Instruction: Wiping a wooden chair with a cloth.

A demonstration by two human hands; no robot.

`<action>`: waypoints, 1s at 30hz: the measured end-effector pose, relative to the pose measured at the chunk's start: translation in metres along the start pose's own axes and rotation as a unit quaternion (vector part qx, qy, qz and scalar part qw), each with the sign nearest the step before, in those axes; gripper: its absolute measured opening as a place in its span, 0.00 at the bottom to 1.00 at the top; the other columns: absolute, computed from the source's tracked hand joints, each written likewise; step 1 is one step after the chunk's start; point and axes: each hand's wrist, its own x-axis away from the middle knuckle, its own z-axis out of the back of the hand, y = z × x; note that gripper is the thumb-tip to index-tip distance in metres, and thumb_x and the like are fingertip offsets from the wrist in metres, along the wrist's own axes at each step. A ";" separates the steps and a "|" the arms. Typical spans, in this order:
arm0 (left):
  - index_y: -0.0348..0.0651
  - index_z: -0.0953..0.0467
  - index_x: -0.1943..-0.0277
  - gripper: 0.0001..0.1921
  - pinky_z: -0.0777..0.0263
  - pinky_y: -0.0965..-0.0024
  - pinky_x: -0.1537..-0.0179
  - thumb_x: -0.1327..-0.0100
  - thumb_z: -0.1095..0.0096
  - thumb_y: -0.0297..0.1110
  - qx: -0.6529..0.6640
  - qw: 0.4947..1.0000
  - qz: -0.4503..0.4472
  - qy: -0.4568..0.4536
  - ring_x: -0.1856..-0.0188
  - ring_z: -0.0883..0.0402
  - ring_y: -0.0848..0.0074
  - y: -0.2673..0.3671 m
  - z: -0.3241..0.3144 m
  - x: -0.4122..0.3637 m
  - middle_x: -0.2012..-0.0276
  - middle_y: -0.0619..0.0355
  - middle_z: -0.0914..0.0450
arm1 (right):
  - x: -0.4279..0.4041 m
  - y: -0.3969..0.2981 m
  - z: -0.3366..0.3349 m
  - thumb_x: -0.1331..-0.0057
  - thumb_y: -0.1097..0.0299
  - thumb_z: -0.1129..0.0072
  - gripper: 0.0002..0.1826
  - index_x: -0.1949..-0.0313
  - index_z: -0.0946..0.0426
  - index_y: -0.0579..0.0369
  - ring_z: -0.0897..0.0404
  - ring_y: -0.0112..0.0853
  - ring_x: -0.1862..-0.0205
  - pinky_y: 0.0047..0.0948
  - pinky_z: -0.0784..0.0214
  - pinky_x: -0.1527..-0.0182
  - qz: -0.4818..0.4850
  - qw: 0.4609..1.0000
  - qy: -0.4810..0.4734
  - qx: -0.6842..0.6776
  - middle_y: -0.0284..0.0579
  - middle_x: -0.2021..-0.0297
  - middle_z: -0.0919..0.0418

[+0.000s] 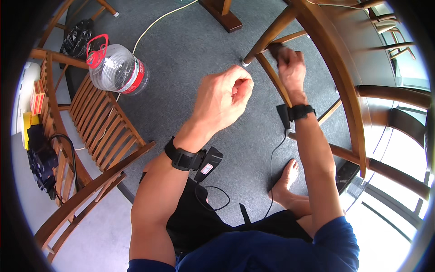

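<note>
My left hand (224,97) is curled into a loose fist above the grey floor, with nothing visible in it. My right hand (293,69) grips a dark brown cloth-like piece (277,51), which is blurred. That piece is against or right beside a rung (273,74) of a wooden chair, close to where the rung joins the leg (268,34). The leg ends in a white foot cap (245,63). The chair's curved wooden edge (340,68) passes to the right of my right hand. Each wrist wears a black strap with a cabled black device (209,165).
At left, a large clear plastic bottle (117,69) with a red handle stands beside a slatted wooden chair (105,125). Behind it sits a black plastic bag (78,39). A pale cable (149,27) crosses the floor (176,61). A wooden base (224,18) stands at the top.
</note>
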 end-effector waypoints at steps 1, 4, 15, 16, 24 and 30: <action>0.36 0.19 0.57 0.03 0.23 0.78 0.70 0.25 0.36 0.25 0.005 1.000 -0.006 -0.001 0.72 0.18 0.87 0.000 -0.002 -0.001 0.71 0.61 0.16 | -0.011 0.006 0.004 0.30 0.64 0.37 0.11 0.50 0.16 0.48 0.15 0.56 0.55 0.53 0.20 0.47 0.071 0.997 -0.012 0.040 0.54 0.56 0.15; 0.39 0.21 0.61 0.04 0.21 0.69 0.71 0.32 0.31 0.24 0.023 0.999 0.033 -0.007 0.74 0.13 0.71 0.000 -0.001 -0.002 0.73 0.55 0.14 | -0.008 0.003 -0.026 0.26 0.60 0.41 0.11 0.49 0.17 0.47 0.16 0.58 0.49 0.52 0.23 0.42 -0.050 0.988 -0.144 -0.021 0.57 0.55 0.15; 0.36 0.19 0.57 0.03 0.22 0.76 0.70 0.25 0.36 0.25 -0.001 0.999 0.025 -0.044 0.72 0.18 0.85 -0.002 -0.011 -0.006 0.72 0.62 0.16 | 0.012 0.039 -0.010 0.28 0.61 0.41 0.11 0.53 0.15 0.50 0.13 0.53 0.52 0.49 0.20 0.47 0.052 0.965 -0.247 0.067 0.58 0.59 0.14; 0.36 0.18 0.58 0.03 0.22 0.76 0.69 0.25 0.36 0.25 0.000 0.998 0.036 -0.054 0.72 0.18 0.85 -0.002 -0.010 -0.004 0.72 0.62 0.17 | 0.020 0.044 0.003 0.30 0.62 0.40 0.11 0.54 0.15 0.52 0.13 0.52 0.53 0.48 0.19 0.49 0.120 0.935 -0.302 0.142 0.59 0.59 0.13; 0.37 0.19 0.58 0.04 0.21 0.75 0.67 0.25 0.37 0.26 0.001 0.996 0.049 -0.073 0.70 0.18 0.84 -0.010 -0.016 -0.012 0.71 0.62 0.17 | 0.078 0.097 0.099 0.27 0.61 0.45 0.16 0.49 0.12 0.51 0.12 0.53 0.56 0.45 0.19 0.52 -0.043 0.835 -0.467 0.289 0.61 0.62 0.13; 0.37 0.19 0.58 0.03 0.22 0.74 0.67 0.26 0.37 0.25 -0.017 0.996 0.036 -0.078 0.71 0.19 0.84 -0.014 -0.007 -0.006 0.71 0.62 0.18 | 0.081 0.035 0.132 0.35 0.65 0.50 0.17 0.69 0.10 0.55 0.10 0.41 0.73 0.41 0.16 0.65 -0.228 0.711 -0.577 0.330 0.48 0.75 0.12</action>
